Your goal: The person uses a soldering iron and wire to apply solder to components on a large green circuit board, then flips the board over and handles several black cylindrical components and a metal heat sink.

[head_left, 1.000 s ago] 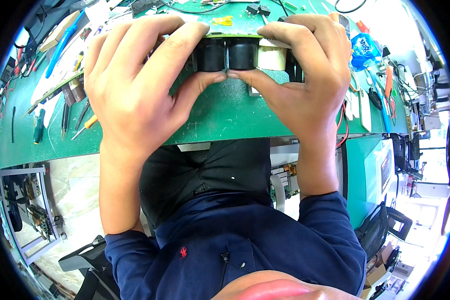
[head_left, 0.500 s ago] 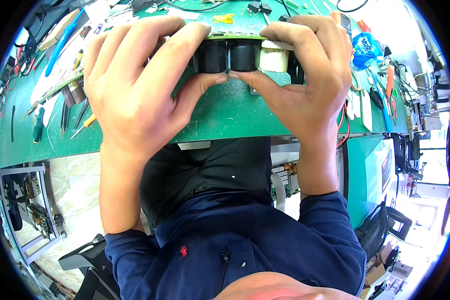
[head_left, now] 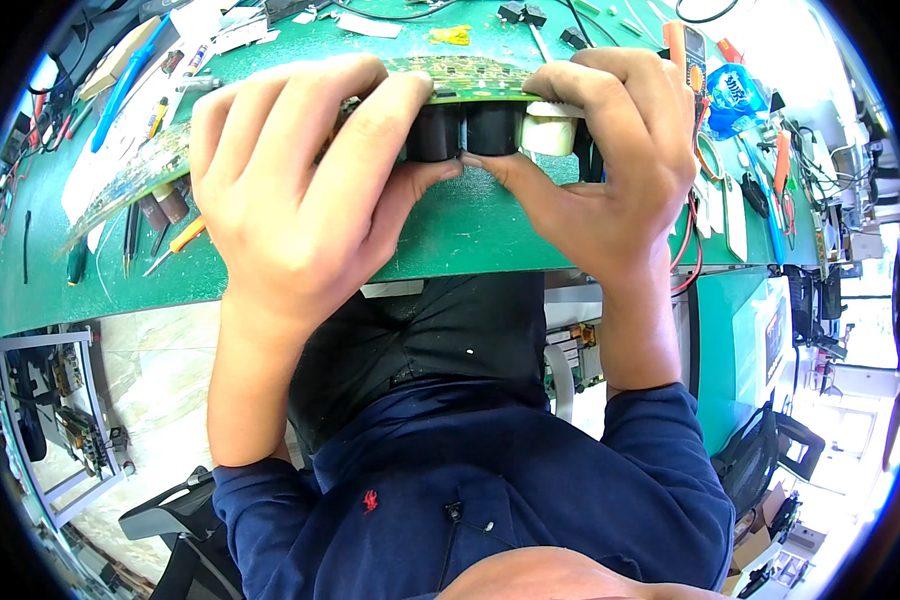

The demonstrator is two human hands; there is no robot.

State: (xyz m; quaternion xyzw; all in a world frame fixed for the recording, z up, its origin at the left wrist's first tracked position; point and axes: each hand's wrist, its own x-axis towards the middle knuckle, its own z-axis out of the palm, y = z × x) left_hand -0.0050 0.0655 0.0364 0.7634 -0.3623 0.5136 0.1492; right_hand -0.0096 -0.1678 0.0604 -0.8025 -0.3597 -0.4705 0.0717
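A long green circuit board is held up over the bench by both my hands, tilted so that its upper face shows. Two large black cylindrical capacitors and a cream-coloured round part hang from its underside. My left hand is closed on the board, fingers over the top and thumb under a black capacitor. My right hand grips farther right, its thumb beneath the other capacitor and nearly meeting the left thumb. Past my left hand the board's far end carries brown cylinders below it.
The green bench lies beneath. An orange-handled screwdriver rests near my left wrist. Back left is a long blue tool; a yellow scrap lies behind the board. To the right are an orange multimeter and a blue packet.
The board has tilted, so more of its upper face shows. Both hands have come slightly nearer with it, and my left hand has shifted a little to the right.
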